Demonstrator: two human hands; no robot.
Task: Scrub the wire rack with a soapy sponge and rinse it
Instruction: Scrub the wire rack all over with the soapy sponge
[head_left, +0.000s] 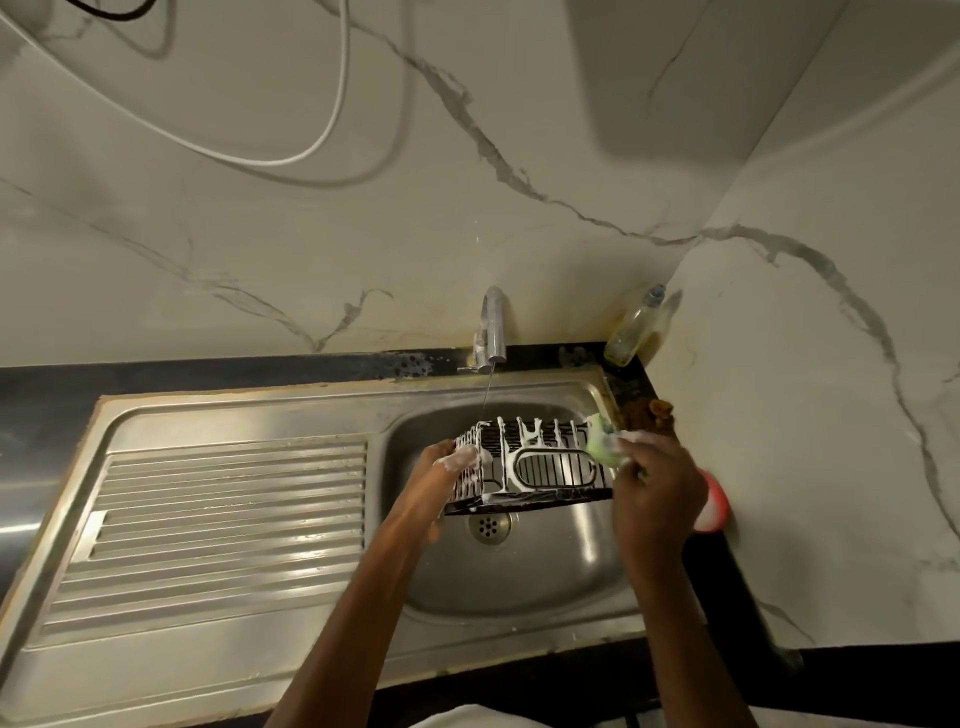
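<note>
A black wire rack, streaked with white foam, hangs over the steel sink bowl. My left hand grips its left end, fingers foamy. My right hand holds a green soapy sponge against the rack's right end. A thin stream of water falls from the chrome tap onto the rack's far left corner.
A ribbed steel drainboard lies left of the bowl. A bottle of yellowish liquid stands in the back corner. A brown scrubber and a red and white object sit by the right wall. The drain is open.
</note>
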